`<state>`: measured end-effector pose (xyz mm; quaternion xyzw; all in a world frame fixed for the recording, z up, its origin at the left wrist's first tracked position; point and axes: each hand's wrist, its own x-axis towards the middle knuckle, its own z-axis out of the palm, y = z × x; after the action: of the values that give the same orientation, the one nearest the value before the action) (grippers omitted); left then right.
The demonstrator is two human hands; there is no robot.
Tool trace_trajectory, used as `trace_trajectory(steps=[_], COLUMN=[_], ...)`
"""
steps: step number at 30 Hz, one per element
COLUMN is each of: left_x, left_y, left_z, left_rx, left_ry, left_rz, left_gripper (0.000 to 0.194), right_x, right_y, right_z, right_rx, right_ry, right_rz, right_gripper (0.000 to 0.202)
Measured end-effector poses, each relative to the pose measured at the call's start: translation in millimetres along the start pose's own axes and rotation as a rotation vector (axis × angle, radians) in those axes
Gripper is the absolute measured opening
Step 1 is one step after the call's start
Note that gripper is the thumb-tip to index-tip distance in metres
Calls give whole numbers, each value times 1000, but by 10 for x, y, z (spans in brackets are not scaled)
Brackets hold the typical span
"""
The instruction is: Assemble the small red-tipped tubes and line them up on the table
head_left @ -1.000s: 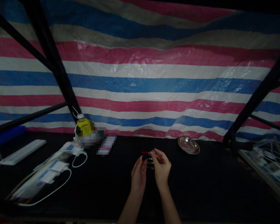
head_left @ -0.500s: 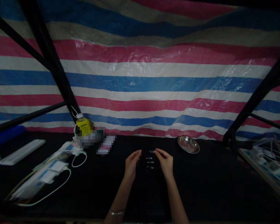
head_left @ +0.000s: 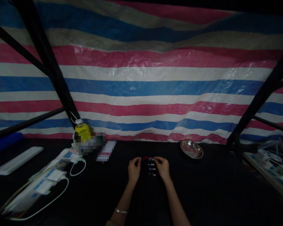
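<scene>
Between my two hands lies a slim red pen-like stick (head_left: 146, 158) with a silvery right part, level and crosswise. The fingertips of my left hand (head_left: 134, 170) pinch its left end. My right hand (head_left: 162, 168) is closed at the silvery end with thumb and fingers together. Just below it, several dark slim sticks with silvery parts (head_left: 152, 169) lie in a row on the black tabletop (head_left: 146, 201). Their dark bodies blend into the surface, so their exact kind cannot be made out.
A round metal dish (head_left: 191, 149) sits at the back right. To the left are a yellow bottle (head_left: 83, 131), a blurred-out flat item (head_left: 106, 151), and white power strips (head_left: 42, 182) with cables. Cables and boards (head_left: 275, 166) lie at the far right. A striped tarp (head_left: 155, 88) hangs behind.
The red stick now shows between my hands, where only a silvery piece by my right fingers was visible before. My right hand has come slightly closer to my left. The view has shifted a little.
</scene>
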<state>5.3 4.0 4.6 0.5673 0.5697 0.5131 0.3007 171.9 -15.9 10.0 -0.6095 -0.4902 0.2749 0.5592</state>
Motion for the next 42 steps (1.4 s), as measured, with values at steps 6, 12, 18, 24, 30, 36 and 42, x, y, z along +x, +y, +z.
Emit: trace_trajectory(steps=[6,12,18,24,30,36,42], left_x=[-60,-65,-77,-78,-59,-58,-244], left_y=[21,-10,19,20,-15,13,205], left_z=[-3,3,-12,-6,13,31,98], left_rx=[144,219,259,261,253,297,432], left_ry=[40,30,22,28,34,42,22], left_rz=[91,132,159,175,174,240,355], left_gripper=[24,22,19,18,19,20,22], right_x=[-56,-81,-305,-823,-1037,-993,-999], right_y=[85,64,-72,80,294,257,252], right_z=[-12,-37,-273,-627,-773,-767,-759], right_rx=[-64,-104,-169,-358,-392,-354,-311], right_ry=[-4,19,107,235,180,114,117], right_rz=[6,-18,-127,-165,-134,-144,-137], right_gripper=[21,21,25,33,40,26,24])
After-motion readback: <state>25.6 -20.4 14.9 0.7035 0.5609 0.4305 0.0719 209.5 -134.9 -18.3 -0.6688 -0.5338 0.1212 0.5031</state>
